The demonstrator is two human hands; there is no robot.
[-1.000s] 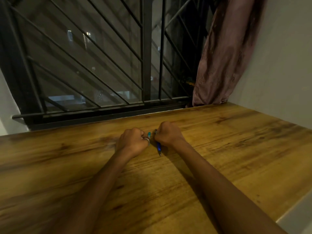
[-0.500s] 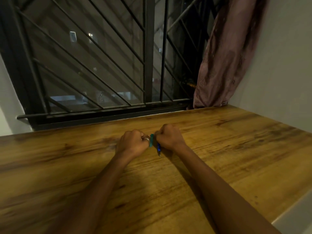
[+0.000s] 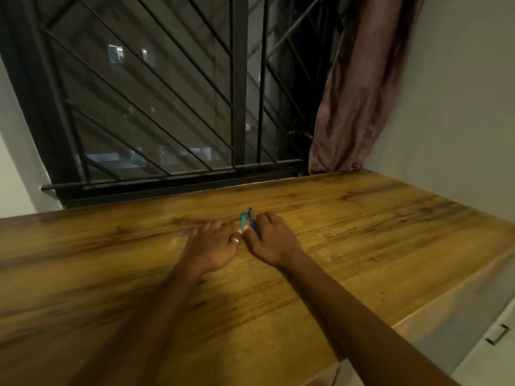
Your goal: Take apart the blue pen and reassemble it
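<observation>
Two hands lie flat on the wooden worktop (image 3: 362, 232), fingers spread and gripping nothing. Left hand (image 3: 213, 246) and right hand (image 3: 271, 240) flank two pen pieces lying side by side, long axes pointing away: a teal part (image 3: 243, 220), possibly the cap, and the blue pen (image 3: 251, 218), nearer the right hand.

Wooden table (image 3: 362, 246), barred window (image 3: 167, 93), curtain (image 3: 356, 93), white wall (image 3: 459, 93).
</observation>
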